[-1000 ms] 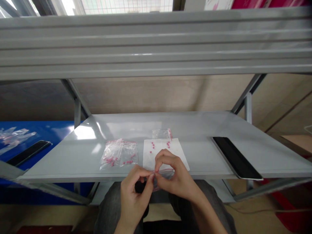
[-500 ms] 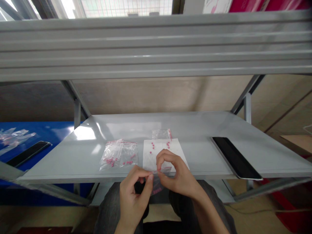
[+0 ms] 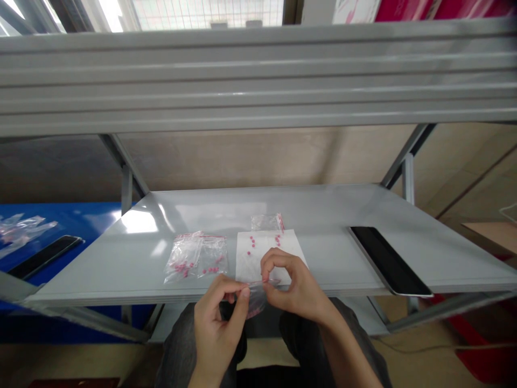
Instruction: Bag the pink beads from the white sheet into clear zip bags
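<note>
Between my hands, just past the shelf's front edge, hangs a small clear zip bag (image 3: 257, 303) with pink pieces low inside it. My left hand (image 3: 222, 312) pinches its top left edge between thumb and forefinger. The top edge's right part is pinched by my right hand (image 3: 293, 283), its forefinger curled toward the thumb. Behind the hands lies a white sheet of paper (image 3: 264, 242) with several small pink pellets (image 3: 252, 241) in two groups. Left of the paper are clear bags (image 3: 213, 253) holding pink pellets. Another zip bag (image 3: 266, 221), with a red seal line, lies at the paper's far edge.
A dark-screened phone or tablet (image 3: 388, 261) lies on the grey shelf (image 3: 327, 210) at right. At left, a blue surface (image 3: 97, 215) bears a phone (image 3: 46, 256) and plastic bags (image 3: 22, 231). A thick grey shelf beam (image 3: 258, 81) crosses overhead.
My left hand has shifted slightly left, leaving a wider gap between the two pinches. The held bag now hangs a little differently. Everything on the shelf stays in place.
</note>
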Demonstrator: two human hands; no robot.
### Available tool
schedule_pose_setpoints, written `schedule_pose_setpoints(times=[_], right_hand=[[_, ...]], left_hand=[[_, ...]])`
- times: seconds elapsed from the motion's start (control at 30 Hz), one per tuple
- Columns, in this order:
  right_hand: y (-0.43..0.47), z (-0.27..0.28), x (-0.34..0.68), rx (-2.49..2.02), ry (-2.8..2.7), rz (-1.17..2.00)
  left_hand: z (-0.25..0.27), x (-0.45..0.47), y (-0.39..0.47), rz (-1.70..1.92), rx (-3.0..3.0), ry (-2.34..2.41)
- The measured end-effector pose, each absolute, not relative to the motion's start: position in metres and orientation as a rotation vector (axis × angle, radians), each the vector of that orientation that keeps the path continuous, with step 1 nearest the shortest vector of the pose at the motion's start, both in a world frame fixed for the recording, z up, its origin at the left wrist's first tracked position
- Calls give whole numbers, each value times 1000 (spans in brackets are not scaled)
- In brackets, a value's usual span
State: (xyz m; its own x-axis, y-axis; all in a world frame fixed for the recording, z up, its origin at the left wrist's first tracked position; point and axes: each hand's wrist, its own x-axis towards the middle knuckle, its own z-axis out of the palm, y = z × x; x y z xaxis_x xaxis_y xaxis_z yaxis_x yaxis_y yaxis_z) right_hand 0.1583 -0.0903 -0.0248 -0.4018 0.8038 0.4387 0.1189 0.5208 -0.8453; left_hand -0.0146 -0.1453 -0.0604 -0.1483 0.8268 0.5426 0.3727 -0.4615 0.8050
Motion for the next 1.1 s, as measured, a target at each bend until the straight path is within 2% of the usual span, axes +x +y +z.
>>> schedule_pose_setpoints(times=[0.73, 0.97, 1.1], right_hand=[[-83, -25, 162, -803, -1750, 950], [-76, -16, 129, -839, -1661, 1007], [-43, -9, 93, -1093, -1779, 1120]], left_hand=[[-59, -23, -147, 1748, 1658, 1428], [-45, -41, -138, 1805, 1648, 1628], [-29, -66, -104, 1683, 1592, 1770]])
